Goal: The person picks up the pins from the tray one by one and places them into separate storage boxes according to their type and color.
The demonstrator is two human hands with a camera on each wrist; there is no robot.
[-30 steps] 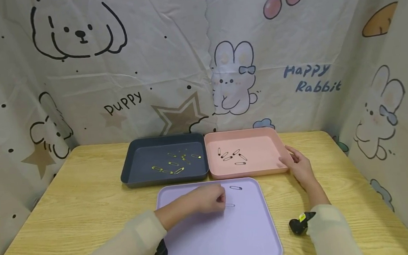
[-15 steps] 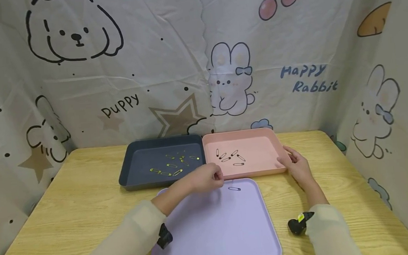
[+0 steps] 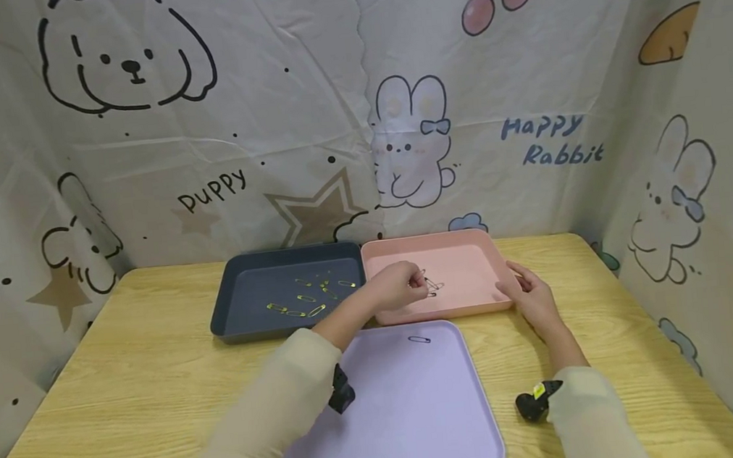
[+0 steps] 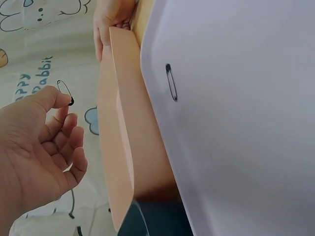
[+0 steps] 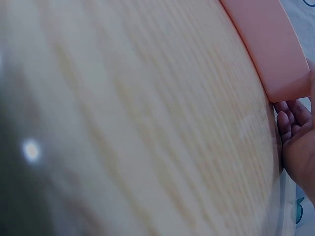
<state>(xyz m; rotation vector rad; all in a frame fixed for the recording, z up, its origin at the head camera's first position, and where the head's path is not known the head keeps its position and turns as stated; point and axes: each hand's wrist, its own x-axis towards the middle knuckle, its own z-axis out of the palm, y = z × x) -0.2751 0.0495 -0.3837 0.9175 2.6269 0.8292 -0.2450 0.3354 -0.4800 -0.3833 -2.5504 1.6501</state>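
Note:
My left hand (image 3: 404, 284) hovers over the pink tray (image 3: 478, 305) and pinches a small safety pin (image 4: 64, 91) between thumb and forefinger. Several dark pins (image 3: 435, 285) lie in the pink tray, partly hidden by that hand. My right hand (image 3: 526, 295) rests against the pink tray's right rim, fingers (image 5: 290, 123) curled at its corner. One dark safety pin (image 3: 419, 339) lies on the lilac tray (image 3: 423, 428), seen too in the left wrist view as a pin (image 4: 171, 82) near the tray's edge.
A dark grey tray (image 3: 237, 320) holding several gold pins (image 3: 301, 304) sits left of the pink one. All trays stand on a wooden table (image 3: 124, 381) enclosed by cartoon-printed cloth walls (image 3: 330, 116). Black wrist cameras (image 3: 532, 402) sit on both forearms.
My left hand picked a pin off the lilac tray and carried it up and right over the pink tray. My right hand stayed at the pink tray's rim.

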